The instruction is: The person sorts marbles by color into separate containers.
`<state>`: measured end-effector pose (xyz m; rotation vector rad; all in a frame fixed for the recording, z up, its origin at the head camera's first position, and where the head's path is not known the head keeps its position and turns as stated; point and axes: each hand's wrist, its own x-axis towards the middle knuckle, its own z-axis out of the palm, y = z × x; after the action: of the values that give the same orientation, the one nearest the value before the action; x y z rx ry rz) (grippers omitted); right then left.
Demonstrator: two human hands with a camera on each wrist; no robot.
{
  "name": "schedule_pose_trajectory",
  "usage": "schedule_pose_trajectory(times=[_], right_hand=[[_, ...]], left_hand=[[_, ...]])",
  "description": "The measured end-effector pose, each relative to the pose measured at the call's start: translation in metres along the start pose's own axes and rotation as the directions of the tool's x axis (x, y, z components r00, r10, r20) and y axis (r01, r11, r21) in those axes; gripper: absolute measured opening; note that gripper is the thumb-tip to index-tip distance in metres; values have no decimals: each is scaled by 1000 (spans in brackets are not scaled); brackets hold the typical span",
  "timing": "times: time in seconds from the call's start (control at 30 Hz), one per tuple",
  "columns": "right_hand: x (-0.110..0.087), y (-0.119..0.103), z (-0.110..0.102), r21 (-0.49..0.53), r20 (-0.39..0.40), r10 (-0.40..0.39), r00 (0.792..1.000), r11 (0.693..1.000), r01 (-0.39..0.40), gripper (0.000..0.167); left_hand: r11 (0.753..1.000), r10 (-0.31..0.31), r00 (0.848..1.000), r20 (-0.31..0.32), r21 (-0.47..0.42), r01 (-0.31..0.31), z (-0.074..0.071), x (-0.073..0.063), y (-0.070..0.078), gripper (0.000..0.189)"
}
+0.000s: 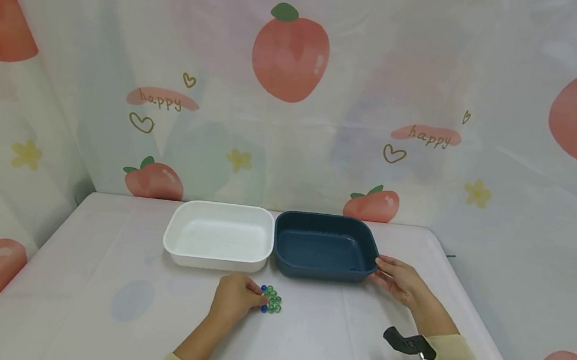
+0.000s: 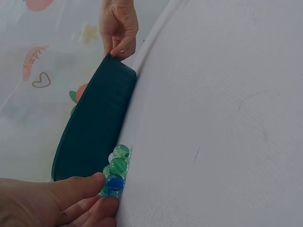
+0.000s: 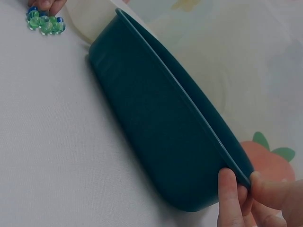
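A small cluster of clear green and blue glass marbles (image 1: 275,301) lies on the white tabletop. My left hand (image 1: 238,298) is at its left side, fingertips touching the marbles. In the left wrist view, thumb and forefinger stand apart beside a blue marble (image 2: 114,183); the other fingers are bent. A dark blue rectangular basin (image 1: 323,272) stands behind the marbles, to the right. My right hand (image 1: 398,281) pinches its right end, with the thumb on the rim and fingers under it in the right wrist view (image 3: 258,194).
A white basin (image 1: 216,263) stands right beside the blue one, on its left. The table (image 1: 96,277) has a white cloth, and a printed cloth backdrop (image 1: 280,155) rises behind its back edge. Black straps (image 1: 410,343) sit at my wrists.
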<state>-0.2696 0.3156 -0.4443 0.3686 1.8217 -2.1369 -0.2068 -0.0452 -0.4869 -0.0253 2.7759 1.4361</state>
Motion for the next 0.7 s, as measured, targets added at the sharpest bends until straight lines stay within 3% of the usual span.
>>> schedule_pose_trajectory(times=[0.33,0.7], right_hand=[[0,0,0,-9,-11,0,1000,1000,0,62],[1,0,-1,9,-2,-4,1000,1000,4,63]], left_hand=[[996,3,1000,19,-84,-1,-1,-1,-8,15],[985,-58,993,101,-156,73,-7,7,-19,18]])
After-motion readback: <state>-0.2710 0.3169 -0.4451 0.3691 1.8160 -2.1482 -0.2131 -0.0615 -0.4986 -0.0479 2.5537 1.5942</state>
